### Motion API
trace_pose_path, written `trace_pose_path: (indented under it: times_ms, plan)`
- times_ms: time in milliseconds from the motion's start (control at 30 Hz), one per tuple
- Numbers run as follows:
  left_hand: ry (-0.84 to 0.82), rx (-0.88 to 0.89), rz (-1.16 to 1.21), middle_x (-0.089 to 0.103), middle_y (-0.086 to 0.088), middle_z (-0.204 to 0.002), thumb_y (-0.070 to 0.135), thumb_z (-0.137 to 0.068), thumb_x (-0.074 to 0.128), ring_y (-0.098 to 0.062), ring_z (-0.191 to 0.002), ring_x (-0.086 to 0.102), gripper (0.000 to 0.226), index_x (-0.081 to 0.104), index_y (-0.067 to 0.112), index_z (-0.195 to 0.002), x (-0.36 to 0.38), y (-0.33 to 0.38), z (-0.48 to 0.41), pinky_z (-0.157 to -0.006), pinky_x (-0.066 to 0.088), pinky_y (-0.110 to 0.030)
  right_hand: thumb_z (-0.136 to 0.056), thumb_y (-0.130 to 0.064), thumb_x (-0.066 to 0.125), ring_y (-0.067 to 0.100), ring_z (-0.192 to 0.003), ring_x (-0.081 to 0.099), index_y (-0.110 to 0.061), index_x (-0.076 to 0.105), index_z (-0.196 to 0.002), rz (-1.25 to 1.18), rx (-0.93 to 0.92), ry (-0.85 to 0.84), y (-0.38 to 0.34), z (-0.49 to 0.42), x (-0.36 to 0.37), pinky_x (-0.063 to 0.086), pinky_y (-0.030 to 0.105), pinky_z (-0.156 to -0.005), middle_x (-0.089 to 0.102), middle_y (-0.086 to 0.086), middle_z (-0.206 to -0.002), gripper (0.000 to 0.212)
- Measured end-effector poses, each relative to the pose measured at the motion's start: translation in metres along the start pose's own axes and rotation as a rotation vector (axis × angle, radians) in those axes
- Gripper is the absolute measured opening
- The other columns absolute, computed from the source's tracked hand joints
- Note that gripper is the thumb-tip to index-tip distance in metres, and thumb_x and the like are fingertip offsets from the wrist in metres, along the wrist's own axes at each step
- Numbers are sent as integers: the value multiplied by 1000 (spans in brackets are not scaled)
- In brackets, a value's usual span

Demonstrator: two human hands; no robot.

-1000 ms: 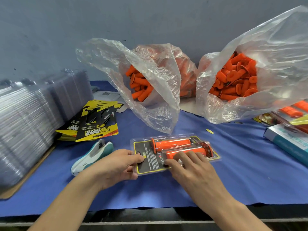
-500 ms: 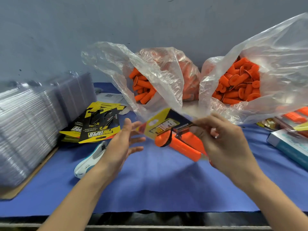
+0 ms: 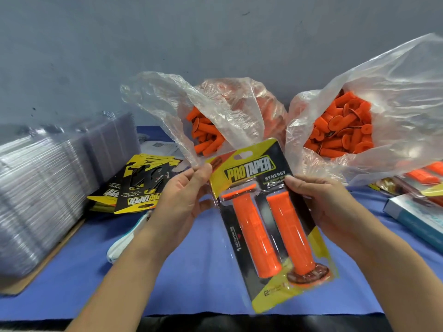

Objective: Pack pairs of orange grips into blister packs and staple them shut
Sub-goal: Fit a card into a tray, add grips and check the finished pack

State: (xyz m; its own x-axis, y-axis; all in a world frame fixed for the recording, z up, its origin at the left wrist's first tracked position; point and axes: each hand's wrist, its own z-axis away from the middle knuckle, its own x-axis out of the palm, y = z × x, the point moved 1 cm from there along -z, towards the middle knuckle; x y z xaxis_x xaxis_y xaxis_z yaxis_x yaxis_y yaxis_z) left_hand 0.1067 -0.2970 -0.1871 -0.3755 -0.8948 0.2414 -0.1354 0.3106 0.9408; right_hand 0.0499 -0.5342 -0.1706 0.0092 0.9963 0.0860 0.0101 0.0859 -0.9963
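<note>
Left hand [image 3: 182, 200] pinches the upper left edge of the blister pack [image 3: 242, 238]; right hand [image 3: 318, 202] grips the upper right edge, thumb on the front face. The pack is held upright between the hands, above the tabletop [image 3: 203, 283], printed face toward the camera. Two orange grips [image 3: 254, 236] sit side by side in it, flanges at opposite ends. No staple can be made out. Judged step: checking a filled, closed pack before stapling. The next move calls for freeing one hand to take the stapler [image 3: 124, 240], which lies on the tabletop below the left hand, partly hidden by the forearm, while the other hand holds the pack edges aligned.
</note>
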Motion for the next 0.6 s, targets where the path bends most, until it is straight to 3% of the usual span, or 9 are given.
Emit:
trace_pose_path:
  times_ms: [133, 267, 400, 500, 600]
  plan:
    - [18, -38, -41, 76, -9, -99, 39, -88, 59, -15, -84, 72, 23, 78, 27, -93, 0, -8, -1, -64, 58, -29, -79, -31, 66, 16, -82, 70, -15, 79, -98, -21, 98, -53, 10, 1, -5, 58, 29, -68, 75, 10, -99, 28]
    - [-6, -107, 35, 72, -15, -112, 40, -91, 57, -21, -93, 68, 33, 76, 18, -106, -3, -9, -3, -73, 60, -35, -87, -37, 60, 36, -109, 65, -16, 74, -112, -22, 190, -116, 15, 1, -9, 52, 47, -94, 69, 19, -118, 36]
    - [1, -175, 124, 70, -12, -120, 43, -93, 51, -21, -102, 70, 37, 74, 20, -112, -5, -9, -5, -76, 59, -35, -86, -44, 58, 31, -110, 66, -17, 74, -114, -20, 190, -156, 16, 0, -9, 48, 49, -100, 69, 17, -119, 42]
    - [-37, -213, 229, 65, -11, -131, 42, -98, 44, -25, -119, 63, 40, 69, 23, -123, -7, -9, -5, -97, 53, -45, -86, -46, 55, 24, -99, 70, -20, 77, -105, -28, 171, -146, 17, 0, -9, 54, 44, -91, 72, 12, -112, 39]
    - [-55, -240, 311, 63, -11, -133, 38, -104, 36, -28, -124, 59, 41, 66, 22, -128, -6, -9, -5, -102, 49, -48, -86, -44, 56, 25, -95, 68, -17, 77, -105, -69, 129, -135, 16, 1, -9, 58, 39, -81, 72, 14, -110, 39]
